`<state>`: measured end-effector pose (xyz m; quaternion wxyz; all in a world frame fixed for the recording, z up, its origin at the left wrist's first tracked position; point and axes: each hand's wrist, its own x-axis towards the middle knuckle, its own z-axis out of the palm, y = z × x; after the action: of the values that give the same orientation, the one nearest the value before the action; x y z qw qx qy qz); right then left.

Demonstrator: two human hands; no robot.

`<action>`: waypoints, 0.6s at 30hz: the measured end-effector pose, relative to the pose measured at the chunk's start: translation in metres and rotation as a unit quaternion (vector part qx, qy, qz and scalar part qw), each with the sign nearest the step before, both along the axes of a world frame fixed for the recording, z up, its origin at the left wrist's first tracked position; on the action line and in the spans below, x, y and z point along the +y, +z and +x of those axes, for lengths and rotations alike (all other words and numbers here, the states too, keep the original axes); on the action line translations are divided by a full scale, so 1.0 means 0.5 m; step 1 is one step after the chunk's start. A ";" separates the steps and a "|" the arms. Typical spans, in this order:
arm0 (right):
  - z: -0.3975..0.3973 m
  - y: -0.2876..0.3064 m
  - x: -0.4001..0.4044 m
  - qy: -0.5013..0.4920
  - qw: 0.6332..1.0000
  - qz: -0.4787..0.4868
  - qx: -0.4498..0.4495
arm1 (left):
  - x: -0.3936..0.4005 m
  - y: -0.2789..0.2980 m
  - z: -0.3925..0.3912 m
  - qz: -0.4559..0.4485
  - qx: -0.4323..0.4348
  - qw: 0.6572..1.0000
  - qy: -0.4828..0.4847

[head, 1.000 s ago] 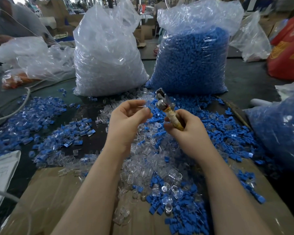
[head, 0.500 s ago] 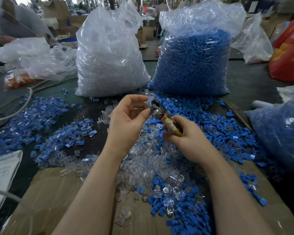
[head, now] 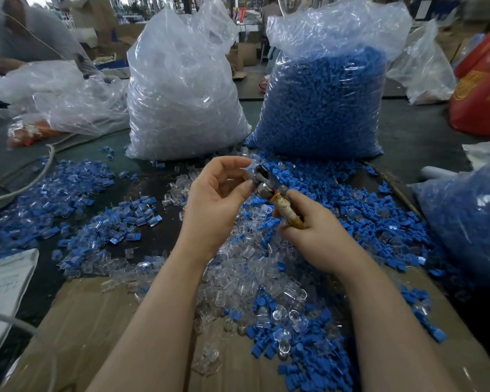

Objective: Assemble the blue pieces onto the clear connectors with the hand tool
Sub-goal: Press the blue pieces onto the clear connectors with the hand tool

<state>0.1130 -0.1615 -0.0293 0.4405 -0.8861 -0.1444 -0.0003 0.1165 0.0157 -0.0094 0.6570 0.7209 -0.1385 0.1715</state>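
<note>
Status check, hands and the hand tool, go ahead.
Right hand grips the hand tool by its wrapped handle. Left hand pinches something small at the tool's metal head; piece unclear. Loose clear connectors and blue pieces heaped below, nothing blocking.

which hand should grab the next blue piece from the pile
Left, probably. The right hand is wrapped round the tool handle, so it is taken. The left hand only has fingertips at the tool head, perhaps pinching a small part; blue pieces lie below both hands.

Soft, even indoor light, glare on the plastic bags (head: 181, 89), wide-angle bending and blur toward the edges.
</note>
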 end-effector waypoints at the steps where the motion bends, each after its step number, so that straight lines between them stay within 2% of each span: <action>1: 0.000 0.000 0.001 -0.006 1.000 -0.005 -0.006 | -0.001 0.000 0.000 -0.001 0.000 1.000 0.000; 7: -0.003 0.002 0.005 -0.042 0.997 -0.033 -0.050 | -0.005 0.003 0.000 -0.005 0.002 1.000 -0.004; 15: 0.001 -0.006 0.008 -0.039 0.997 -0.051 -0.044 | -0.003 -0.001 0.001 -0.011 0.038 0.999 0.005; 17: 0.004 -0.010 0.007 -0.052 0.995 -0.059 -0.056 | 0.003 -0.005 0.007 -0.047 0.081 0.995 0.020; 18: 0.005 -0.011 0.005 -0.062 0.994 -0.066 -0.066 | 0.012 -0.006 0.012 -0.096 0.116 0.988 0.031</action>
<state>0.1157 -0.1588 -0.0349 0.3693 -0.9187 -0.1173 -0.0769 0.1227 0.0215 -0.0124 0.7293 0.6734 -0.0215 0.1194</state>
